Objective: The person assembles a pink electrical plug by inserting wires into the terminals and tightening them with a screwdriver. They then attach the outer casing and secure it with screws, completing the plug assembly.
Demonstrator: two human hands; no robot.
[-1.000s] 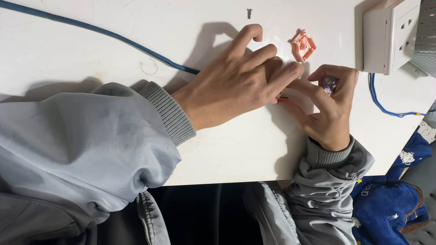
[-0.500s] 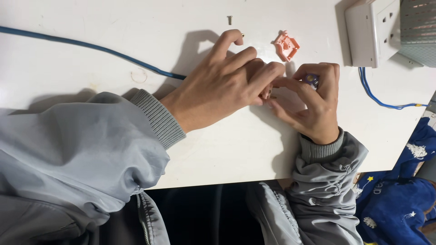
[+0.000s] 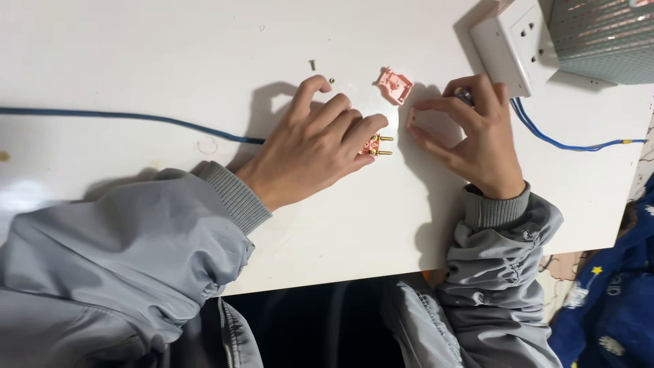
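My left hand [image 3: 320, 143] lies flat on the white table [image 3: 136, 54] and pins down a pink plug body [image 3: 373, 144], whose two brass pins stick out to the right past the fingertips. A blue cable [image 3: 122, 117] runs in from the left and passes under this hand. A little beyond the fingers lies the loose pink plug cover [image 3: 395, 84]. My right hand [image 3: 477, 136] rests to the right of the plug, apart from it, with thumb and forefinger curled on a small metal part [image 3: 464, 93] that is mostly hidden.
Two small screws [image 3: 313, 65] [image 3: 332, 80] lie near the left fingertips. A white wall socket [image 3: 507, 41] with thin blue wires [image 3: 558, 142] sits at the top right, beside a grey ribbed box [image 3: 603, 34]. The table's front edge runs along my sleeves.
My hands were pressed together over the plug; now they are apart. The right hand has drawn away to the right, leaving the plug and its brass pins showing under the left fingers.
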